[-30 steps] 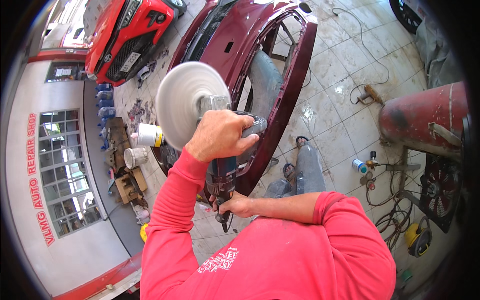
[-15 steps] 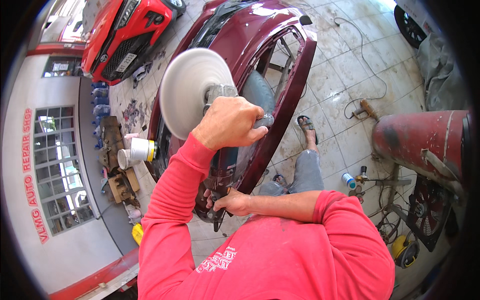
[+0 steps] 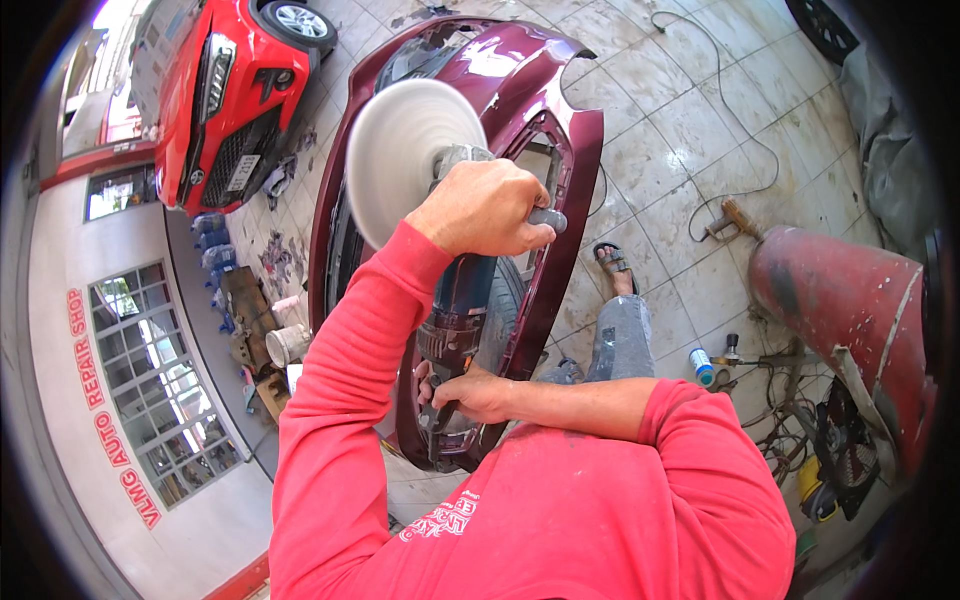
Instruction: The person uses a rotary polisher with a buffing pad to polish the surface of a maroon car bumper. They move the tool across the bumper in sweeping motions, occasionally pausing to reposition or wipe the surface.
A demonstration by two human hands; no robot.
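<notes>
- Two hands grip one blue-and-grey power polisher [image 3: 462,310]: left hand [image 3: 487,208] clenched around its side handle, right hand [image 3: 478,393] grasping its rear grip.
- Round white polishing pad [image 3: 408,152] meets the glossy maroon car bumper [image 3: 545,130]; remaining work cannot be judged.

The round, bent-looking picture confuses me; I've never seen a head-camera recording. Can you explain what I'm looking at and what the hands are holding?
A wide fisheye camera worn on a person's head looks down, so straight lines curve near the rim. The red sleeves rising from the bottom are that person's own arms. The left hand grips the side handle of a power polisher; the right hand holds its rear grip. The polisher's white round pad sits over a dark red car bumper that is off its car, above a tiled floor. A red car is parked at upper left, a red cylinder tank lies to the right, and a sandalled foot shows beside the bumper.
</notes>
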